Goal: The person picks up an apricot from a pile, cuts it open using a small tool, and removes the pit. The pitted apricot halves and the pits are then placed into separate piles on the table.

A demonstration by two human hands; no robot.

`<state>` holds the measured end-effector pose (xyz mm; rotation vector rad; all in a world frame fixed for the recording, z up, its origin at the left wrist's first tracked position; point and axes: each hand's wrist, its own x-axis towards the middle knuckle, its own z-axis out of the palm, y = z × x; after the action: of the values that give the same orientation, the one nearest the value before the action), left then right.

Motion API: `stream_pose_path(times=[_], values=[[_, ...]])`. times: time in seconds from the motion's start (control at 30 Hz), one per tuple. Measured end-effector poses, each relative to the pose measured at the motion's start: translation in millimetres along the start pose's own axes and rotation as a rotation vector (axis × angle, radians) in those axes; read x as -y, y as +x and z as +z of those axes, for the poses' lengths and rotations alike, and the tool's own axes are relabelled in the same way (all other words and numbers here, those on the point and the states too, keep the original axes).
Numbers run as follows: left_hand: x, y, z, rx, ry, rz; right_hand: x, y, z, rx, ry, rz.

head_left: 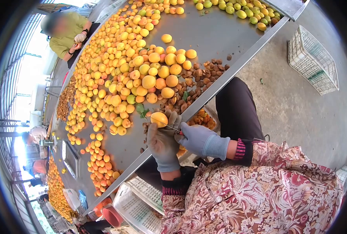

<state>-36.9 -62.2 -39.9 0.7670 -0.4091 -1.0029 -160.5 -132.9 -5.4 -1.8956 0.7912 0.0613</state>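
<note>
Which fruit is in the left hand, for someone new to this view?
Find the long metal table heaped with fruit, then its near edge. There the gloved left hand holds one yellow-orange fruit, near green leaves. Unlike its neighbours on the table, it is held, with the thin tool in the right hand pointing at it.

Bright white daylight is pouring through a tall metal-framed wall (15, 74) along the left of the frame; a long grey metal table (121, 150) is slanting across the centre; bare grey concrete floor (275, 105) is filling the right.
</note>
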Motion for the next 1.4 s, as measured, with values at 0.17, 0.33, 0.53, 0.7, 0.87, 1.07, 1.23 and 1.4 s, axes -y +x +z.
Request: stream_pose_path(times=[0.17,0.33,0.53,0.7,0.87,1.07,1.23,1.4], values=[[-6,0,3,-0.042,-0.008,-0.036,-1,-2,-1,-0.024,-0.008,-0.065],[-5,0,-2,0.030,-0.041,-0.076,-5,2,-1,-0.017,-0.006,-0.071],[-20,0,17,-0.025,0.297,0.024,4,-6,-14,0.017,0.026,-0.077],[-4,4,5,-0.090,0.311,0.086,5,-5,-12,-0.010,0.039,-0.090],[10,6,7,-0.149,0.038,-0.014,4,-5,-9,-0.029,0.053,-0.030],[7,3,-1,-0.093,0.894,0.226,3,-4,-14,-0.021,0.048,-0.030],[4,8,16,0.001,0.096,-0.128,-6,0,-9,-0.056,0.042,-0.008],[-4,8,21,-0.025,0.182,-0.083,1,-1,-18,-0.045,0.045,-0.055]])
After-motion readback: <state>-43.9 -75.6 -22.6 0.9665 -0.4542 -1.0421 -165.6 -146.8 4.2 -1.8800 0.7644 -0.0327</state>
